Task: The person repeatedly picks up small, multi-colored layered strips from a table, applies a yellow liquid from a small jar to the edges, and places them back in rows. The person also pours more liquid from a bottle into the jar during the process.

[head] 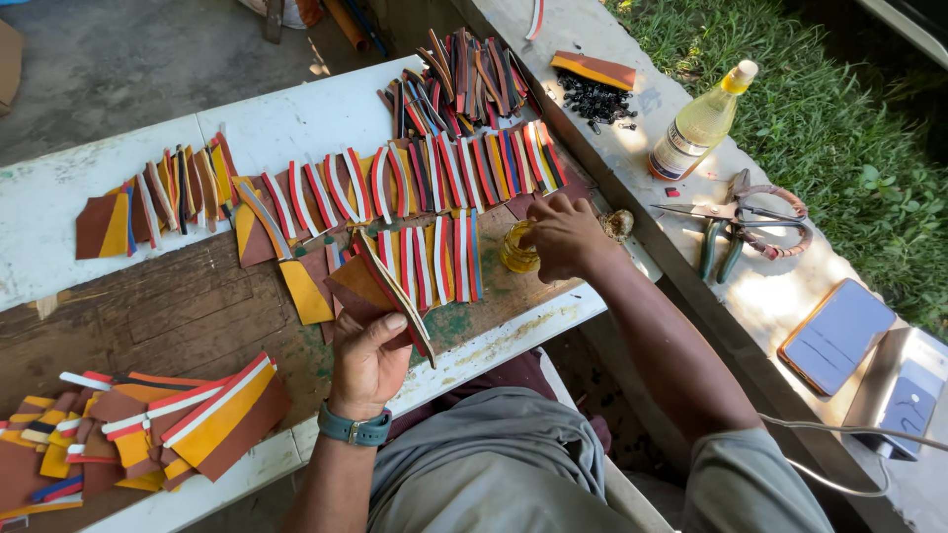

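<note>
Brown leather piece [367, 286] w/ striped edge is gripped in left hand [367, 360], fingers curled round it; small yellow glue jar [517, 249] is touched by right hand [563, 237], fingertips bunched at its rim.

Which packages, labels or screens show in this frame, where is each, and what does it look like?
Bottle: on the concrete ledge near the grass, clear with yellowish liquid, yellow cap, pale label.
Phone: flat on the ledge at right, orange-brown case, dark reflective screen.
Second device: beside the phone, dark screen, grey edge, white cable attached.
Small jar: under the right hand, yellowish, no label visible.
</note>
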